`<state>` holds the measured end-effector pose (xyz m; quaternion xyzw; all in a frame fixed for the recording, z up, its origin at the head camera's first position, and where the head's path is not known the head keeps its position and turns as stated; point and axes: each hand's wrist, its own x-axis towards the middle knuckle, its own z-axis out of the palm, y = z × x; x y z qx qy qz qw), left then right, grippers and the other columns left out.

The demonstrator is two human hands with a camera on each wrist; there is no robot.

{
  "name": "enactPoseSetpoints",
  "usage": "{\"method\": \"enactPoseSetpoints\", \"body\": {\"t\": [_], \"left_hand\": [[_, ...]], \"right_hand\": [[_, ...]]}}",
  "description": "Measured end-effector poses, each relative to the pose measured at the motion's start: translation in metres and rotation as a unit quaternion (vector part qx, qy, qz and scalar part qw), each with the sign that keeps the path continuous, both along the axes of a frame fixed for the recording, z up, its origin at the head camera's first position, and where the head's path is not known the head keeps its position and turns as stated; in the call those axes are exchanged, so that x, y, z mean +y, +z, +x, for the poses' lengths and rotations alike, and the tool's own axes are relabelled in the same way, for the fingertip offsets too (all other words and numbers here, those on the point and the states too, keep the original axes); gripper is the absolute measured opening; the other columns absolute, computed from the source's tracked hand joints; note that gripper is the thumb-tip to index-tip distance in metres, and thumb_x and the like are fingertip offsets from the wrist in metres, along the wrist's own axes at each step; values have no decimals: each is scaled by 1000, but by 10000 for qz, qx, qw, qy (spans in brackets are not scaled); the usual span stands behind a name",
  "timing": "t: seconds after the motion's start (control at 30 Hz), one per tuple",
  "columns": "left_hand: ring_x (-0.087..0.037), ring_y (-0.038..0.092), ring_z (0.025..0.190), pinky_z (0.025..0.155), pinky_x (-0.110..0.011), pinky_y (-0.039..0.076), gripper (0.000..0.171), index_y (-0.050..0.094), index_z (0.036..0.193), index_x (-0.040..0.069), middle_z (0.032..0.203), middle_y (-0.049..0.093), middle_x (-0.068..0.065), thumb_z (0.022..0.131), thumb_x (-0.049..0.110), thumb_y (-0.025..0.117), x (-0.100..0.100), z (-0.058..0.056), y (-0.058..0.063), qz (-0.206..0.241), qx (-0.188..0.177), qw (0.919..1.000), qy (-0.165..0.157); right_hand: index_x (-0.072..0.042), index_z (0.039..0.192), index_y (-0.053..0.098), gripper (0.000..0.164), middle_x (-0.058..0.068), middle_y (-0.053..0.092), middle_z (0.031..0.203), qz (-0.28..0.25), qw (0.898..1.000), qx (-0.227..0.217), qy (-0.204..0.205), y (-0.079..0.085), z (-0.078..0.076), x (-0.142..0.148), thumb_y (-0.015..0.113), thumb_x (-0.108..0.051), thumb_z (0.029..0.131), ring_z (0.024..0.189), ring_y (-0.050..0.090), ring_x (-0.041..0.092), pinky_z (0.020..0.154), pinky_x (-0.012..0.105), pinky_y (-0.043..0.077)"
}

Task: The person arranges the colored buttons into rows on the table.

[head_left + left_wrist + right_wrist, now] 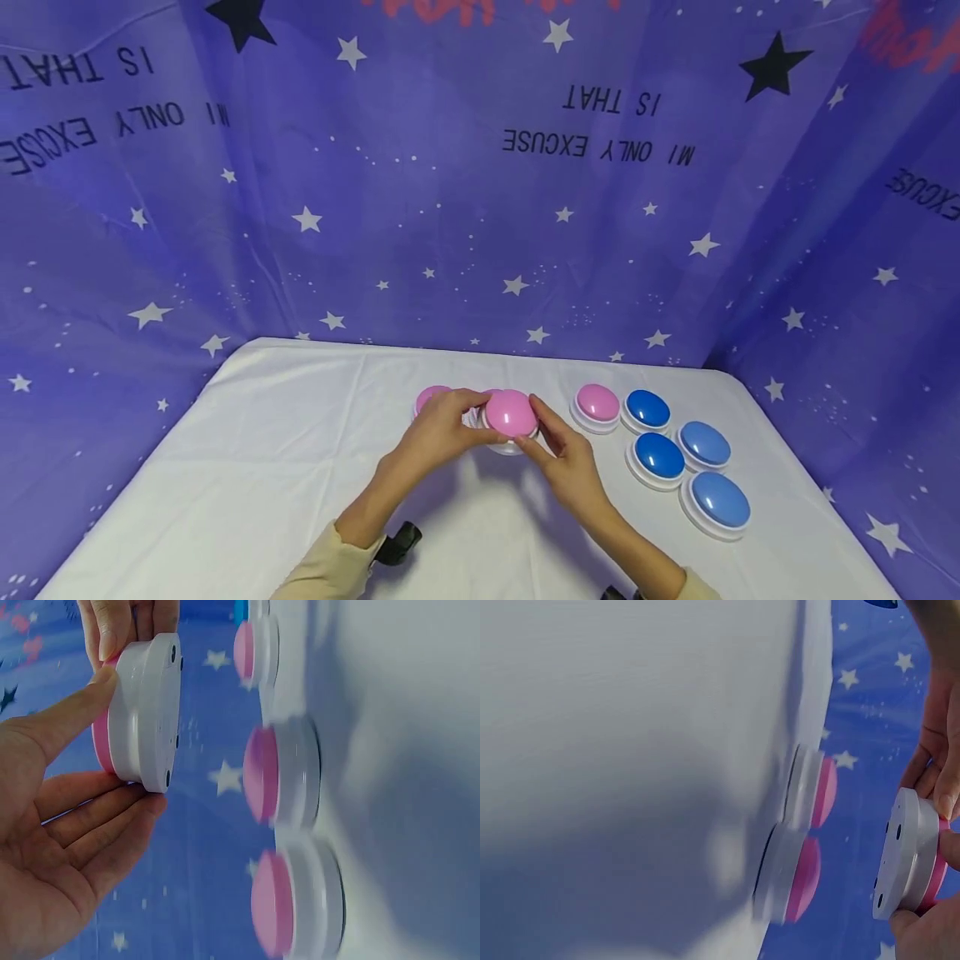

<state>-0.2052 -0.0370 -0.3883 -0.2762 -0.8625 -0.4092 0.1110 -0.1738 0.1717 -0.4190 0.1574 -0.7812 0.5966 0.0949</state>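
Observation:
Both hands hold up a pink dome button with a white round base (512, 413), raised off the table. The left hand (446, 427) grips its left side, and the right hand (573, 468) pinches its right side between thumb and fingers. Its flat white underside with small dark dots shows in the left wrist view (166, 712) and the right wrist view (892, 855). On the table, one pink button (430, 397) is partly hidden by the left hand. Another sits mostly behind the held one, clearer in the left wrist view (262, 774). A third pink button (597, 403) stands to the right.
Two dark blue buttons (647, 408) and two light blue buttons (720, 498) stand at the right of the white-covered table (247, 467). A purple curtain with stars and lettering (420, 167) hangs behind the table and along its sides.

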Motion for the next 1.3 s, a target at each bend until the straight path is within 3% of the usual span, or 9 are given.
{"method": "enactPoseSetpoints", "body": {"t": [0.17,0.5,0.7,0.83,0.97,1.3], "left_hand": [[-14,66,94,84,-41,53,44,75,113,11,102,73,4,73,24,89,-32,-3,-1,192,-312,9992,185],[-26,63,111,94,-50,50,50,70,122,5,116,71,-6,78,23,85,-97,-11,-7,-62,-465,9974,542],[-32,63,111,95,-51,50,49,69,123,2,118,70,-9,80,22,84,-131,-17,-18,-99,-608,9962,621],[-36,61,114,97,-51,49,50,67,124,-1,121,68,-13,81,20,83,-147,-21,-24,-76,-782,9952,580],[-37,61,115,97,-51,48,50,67,124,-4,121,67,-17,82,18,83,-161,-26,-30,-22,-780,9950,616],[-40,58,119,100,-47,46,50,63,126,-9,125,64,-22,85,14,80,-180,-39,-53,302,-984,9936,476]], "right_hand": [[8,141,47,59,24,45,146,-213,9992,49,328,-1,-14,-33,72,1,88,136,41,34,107,32,36],[11,141,45,57,26,44,146,-336,9967,-3,735,-10,-39,-101,69,0,91,135,42,36,108,34,36],[6,141,49,58,19,54,140,42,9990,50,443,-21,-47,-138,73,-6,90,125,54,28,103,33,45],[8,141,48,58,21,54,140,2,9994,25,341,-29,-50,-158,72,-3,89,122,56,27,100,30,47],[12,141,45,58,25,47,143,-92,9992,133,354,-36,-54,-177,69,1,89,130,49,31,106,32,40],[14,138,47,57,26,48,142,495,9983,301,-86,-40,-58,-198,68,1,87,134,45,34,112,40,34]]}}
